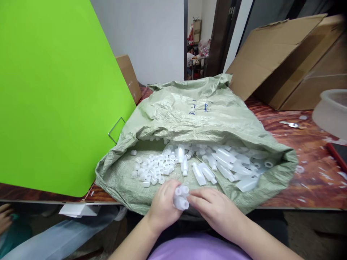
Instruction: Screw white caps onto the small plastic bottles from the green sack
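My left hand point(165, 202) is closed around a bundle of several small translucent white plastic bottles point(181, 196), their open necks pointing up toward me. From the right, my right hand point(214, 209) pinches at the same bundle, fingers together; its thumb is partly hidden. Just beyond both hands is the mouth of a pale green woven sack point(189, 112), folded open. Inside it, more of these bottles point(225, 162) lie heaped at the middle and right. Small white plastic caps point(154, 168) form a loose pile at the left of the opening.
A bright green board point(54, 94) stands left of the sack. Cardboard boxes point(282, 57) lean at the back right. Keys point(291, 124), a translucent tub point(332, 112) and white scraps lie on the wood-patterned table point(287, 187). Another person's hand point(5, 216) shows at lower left.
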Available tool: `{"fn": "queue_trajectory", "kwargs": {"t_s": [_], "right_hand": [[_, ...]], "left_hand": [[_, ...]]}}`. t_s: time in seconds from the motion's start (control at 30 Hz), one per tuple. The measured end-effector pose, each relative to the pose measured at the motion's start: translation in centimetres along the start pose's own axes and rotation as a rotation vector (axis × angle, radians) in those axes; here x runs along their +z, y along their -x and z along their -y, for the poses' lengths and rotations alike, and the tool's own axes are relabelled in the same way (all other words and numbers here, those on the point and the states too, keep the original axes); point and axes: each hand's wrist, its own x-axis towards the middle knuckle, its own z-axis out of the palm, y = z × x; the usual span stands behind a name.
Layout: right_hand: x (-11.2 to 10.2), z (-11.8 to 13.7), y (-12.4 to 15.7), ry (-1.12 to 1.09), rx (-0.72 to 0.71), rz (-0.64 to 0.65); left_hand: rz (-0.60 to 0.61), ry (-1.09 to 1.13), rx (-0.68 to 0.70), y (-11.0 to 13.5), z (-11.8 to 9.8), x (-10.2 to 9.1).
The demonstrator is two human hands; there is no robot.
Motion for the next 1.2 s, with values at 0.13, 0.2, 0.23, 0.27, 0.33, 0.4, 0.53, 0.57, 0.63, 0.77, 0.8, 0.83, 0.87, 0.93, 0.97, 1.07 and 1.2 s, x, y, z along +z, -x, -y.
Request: {"fn": "queue_trajectory", "kwargs": {"t_s": [0.13,0.2,0.23,0.27,0.33,0.4,0.53,0.57,0.63,0.77,0.8,0.83,0.87,0.93,0.97,1.07,1.2], "right_hand": [[0.3,-0.9,-0.2,0.045,0.067,0.060],[0.4,-0.9,-0.6,0.033,0.264,0.136],[0.4,-0.8,-0.7,0.032,0.340,0.164],[0.4,-0.7,-0.7,0.027,0.381,0.170],[0.5,-0.5,-0.6,0.000,0.357,0.110],[0.5,-0.4,-0.2,-0.036,0.266,0.053],[0.0,-0.4,-0.3,-0.032,0.296,0.102],[-0.2,-0.4,-0.4,-0.021,0.330,0.090],[-0.6,-0.3,-0.7,-0.007,0.300,0.041],[-0.4,-0.3,-0.8,-0.012,0.256,0.106],[-0.2,-0.3,-0.7,-0.003,0.326,0.144],[0.0,-0.4,-0.6,0.001,0.390,0.158],[0.2,-0.4,-0.5,-0.005,0.417,0.154],[0.4,-0.4,-0.3,-0.049,0.346,0.135],[0.4,-0.4,-0.3,-0.074,0.305,0.128],[0.4,-0.3,-0.5,-0.094,0.397,0.182],[0.4,-0.2,-0.7,-0.122,0.381,0.157]], "left_hand": [[-0.004,0.060,0.005,-0.3,0.1,0.3],[0.018,0.091,-0.015,-0.5,0.2,0.3],[0.027,0.110,-0.044,-0.5,0.3,0.2],[0.032,0.132,-0.087,-0.5,0.4,0.2],[0.036,0.182,-0.187,-0.5,0.6,0.1],[0.050,0.213,-0.237,-0.5,0.7,0.0],[0.091,0.173,-0.136,-0.7,0.7,0.0],[0.093,0.158,-0.111,-0.7,0.7,0.0],[0.085,0.138,-0.088,-0.7,0.7,0.1],[0.068,0.102,-0.044,-0.6,0.9,0.3],[0.061,0.093,-0.031,-0.6,0.9,0.4],[0.052,0.088,-0.024,-0.5,1.0,0.4],[0.043,0.086,-0.026,-0.5,1.0,0.4],[0.049,0.090,-0.044,-0.6,1.1,0.4],[0.059,0.091,-0.045,-0.6,1.1,0.5],[0.088,0.085,-0.032,-0.7,1.2,0.5],[0.058,0.079,-0.036,-0.8,1.2,0.3]]}}
